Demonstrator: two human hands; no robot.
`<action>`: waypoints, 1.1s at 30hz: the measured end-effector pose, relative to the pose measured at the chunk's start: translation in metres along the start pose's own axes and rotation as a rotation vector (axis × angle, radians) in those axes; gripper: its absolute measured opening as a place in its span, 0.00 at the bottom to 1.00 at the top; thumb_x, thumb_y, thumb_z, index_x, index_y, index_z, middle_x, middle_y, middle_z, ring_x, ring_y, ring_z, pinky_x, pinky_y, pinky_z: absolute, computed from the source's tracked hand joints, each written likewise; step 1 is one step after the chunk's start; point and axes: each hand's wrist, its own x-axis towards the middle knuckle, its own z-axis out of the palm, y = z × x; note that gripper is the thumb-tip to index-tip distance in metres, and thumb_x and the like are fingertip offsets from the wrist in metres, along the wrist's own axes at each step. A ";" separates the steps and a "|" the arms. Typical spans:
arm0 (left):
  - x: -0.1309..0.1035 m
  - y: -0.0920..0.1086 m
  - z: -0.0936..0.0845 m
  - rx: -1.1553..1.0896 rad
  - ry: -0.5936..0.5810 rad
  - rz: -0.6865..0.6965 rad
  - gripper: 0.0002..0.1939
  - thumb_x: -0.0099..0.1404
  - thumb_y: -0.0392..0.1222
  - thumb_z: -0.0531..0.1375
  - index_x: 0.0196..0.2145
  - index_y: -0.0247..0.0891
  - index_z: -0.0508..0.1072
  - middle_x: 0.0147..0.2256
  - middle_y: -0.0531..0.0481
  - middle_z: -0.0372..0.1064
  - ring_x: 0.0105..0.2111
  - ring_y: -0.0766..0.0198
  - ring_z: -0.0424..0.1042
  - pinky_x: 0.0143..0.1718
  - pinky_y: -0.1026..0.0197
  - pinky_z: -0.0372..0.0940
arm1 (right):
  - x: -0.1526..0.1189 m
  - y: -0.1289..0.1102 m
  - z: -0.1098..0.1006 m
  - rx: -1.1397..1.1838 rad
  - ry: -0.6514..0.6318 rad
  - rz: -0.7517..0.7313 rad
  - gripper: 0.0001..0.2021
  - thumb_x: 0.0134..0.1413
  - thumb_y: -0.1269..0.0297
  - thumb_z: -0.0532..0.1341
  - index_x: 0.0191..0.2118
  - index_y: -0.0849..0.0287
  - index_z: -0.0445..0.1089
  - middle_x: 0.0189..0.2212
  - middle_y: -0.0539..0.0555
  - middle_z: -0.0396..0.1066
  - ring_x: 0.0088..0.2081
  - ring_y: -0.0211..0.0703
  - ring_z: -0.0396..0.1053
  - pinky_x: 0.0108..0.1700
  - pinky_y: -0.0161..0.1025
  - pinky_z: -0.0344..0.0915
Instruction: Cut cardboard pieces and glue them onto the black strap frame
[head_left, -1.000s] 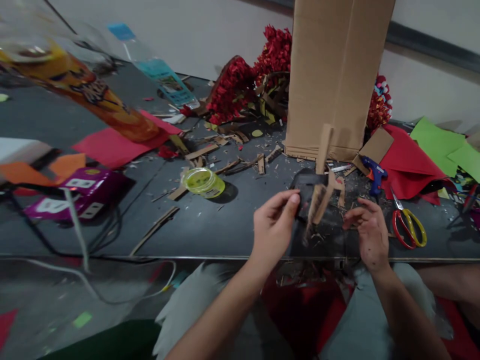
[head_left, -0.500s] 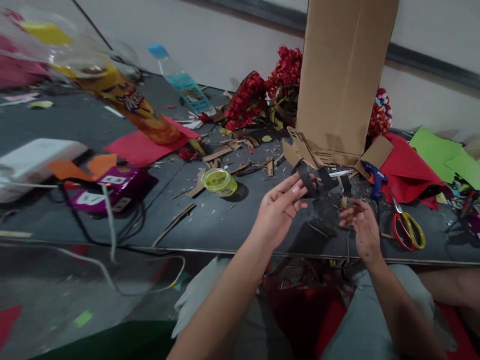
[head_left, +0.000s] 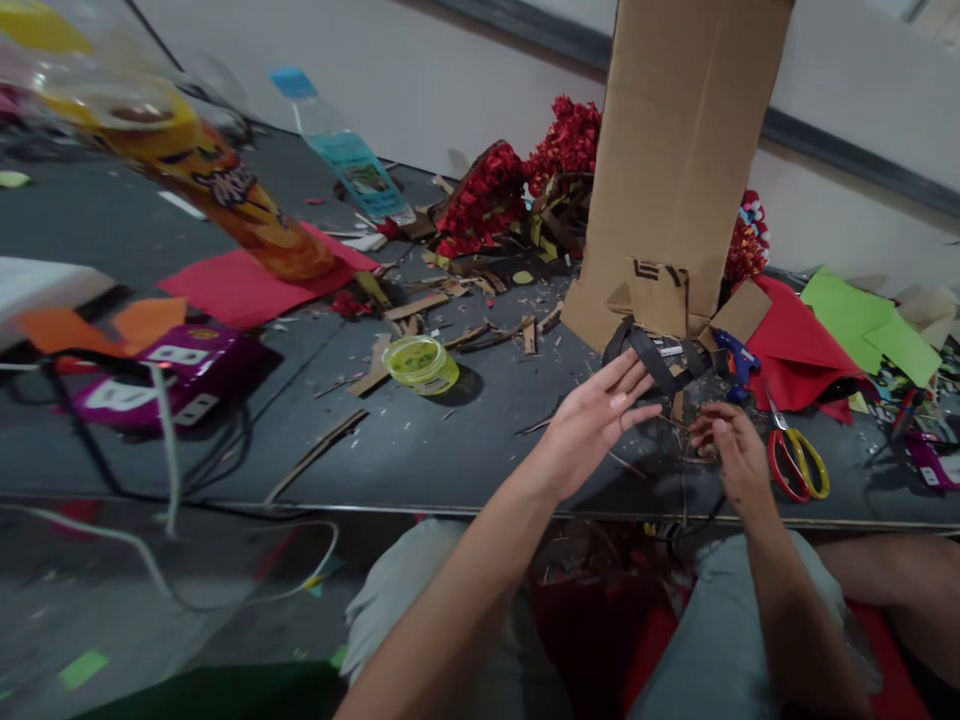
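Note:
My left hand (head_left: 600, 425) is stretched out palm up over the dark table, its fingertips at a loop of black strip (head_left: 656, 362); whether it grips the strip is unclear, but the fingers are apart. To its right, my right hand (head_left: 731, 450) hovers near the table edge with curled fingers, and nothing plainly shows in them. The black strips lie at the foot of a tall cardboard piece (head_left: 667, 150). Beside them rests a blue glue gun (head_left: 735, 365). Scissors with red and yellow handles (head_left: 799, 465) lie right of my right hand.
Left of my hands are a yellow-green tub (head_left: 421, 365), a purple power strip (head_left: 176, 375), an orange bottle (head_left: 232, 200) and a blue-capped bottle (head_left: 356, 165). Red felt (head_left: 799, 345) and green sheets (head_left: 855, 320) lie right. Another person's leg (head_left: 892, 570) shows at the lower right.
The view has shifted, moving the table items leftward. My left hand has moved right and opened flatter, nearer my right hand. The black strips now lie more spread, before a small cardboard flap with markings.

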 end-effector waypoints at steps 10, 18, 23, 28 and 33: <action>0.008 -0.003 -0.004 0.714 0.364 0.373 0.12 0.55 0.39 0.64 0.39 0.38 0.78 0.32 0.48 0.77 0.33 0.63 0.74 0.34 0.65 0.68 | -0.005 0.044 -0.136 -1.202 0.057 0.494 0.20 0.49 0.47 0.57 0.38 0.60 0.68 0.32 0.62 0.74 0.35 0.57 0.73 0.35 0.45 0.63; 0.005 0.006 0.003 0.496 0.443 0.264 0.13 0.50 0.40 0.68 0.35 0.35 0.79 0.28 0.49 0.78 0.20 0.69 0.69 0.16 0.69 0.61 | -0.016 0.052 -0.140 -1.196 0.136 0.413 0.27 0.49 0.43 0.53 0.43 0.62 0.67 0.39 0.64 0.74 0.40 0.59 0.73 0.38 0.47 0.65; 0.006 0.022 0.000 0.152 0.442 0.129 0.18 0.39 0.41 0.72 0.30 0.33 0.78 0.24 0.48 0.76 0.20 0.69 0.70 0.10 0.73 0.52 | -0.012 0.058 -0.140 -1.197 0.144 0.474 0.28 0.48 0.46 0.54 0.46 0.65 0.67 0.40 0.67 0.74 0.41 0.61 0.72 0.40 0.49 0.66; 0.002 0.036 -0.003 0.024 0.393 0.061 0.16 0.40 0.39 0.72 0.29 0.33 0.77 0.23 0.48 0.76 0.19 0.71 0.69 0.09 0.75 0.48 | -0.009 0.044 -0.136 -1.232 0.206 0.381 0.29 0.50 0.43 0.51 0.44 0.64 0.70 0.40 0.68 0.74 0.40 0.62 0.71 0.38 0.50 0.65; 0.002 0.041 -0.002 -0.066 0.368 0.011 0.10 0.45 0.35 0.70 0.28 0.33 0.76 0.20 0.53 0.72 0.14 0.79 0.58 0.08 0.77 0.44 | 0.036 0.019 -0.114 -1.126 0.161 0.330 0.26 0.50 0.42 0.52 0.41 0.61 0.72 0.36 0.64 0.76 0.39 0.57 0.72 0.40 0.47 0.64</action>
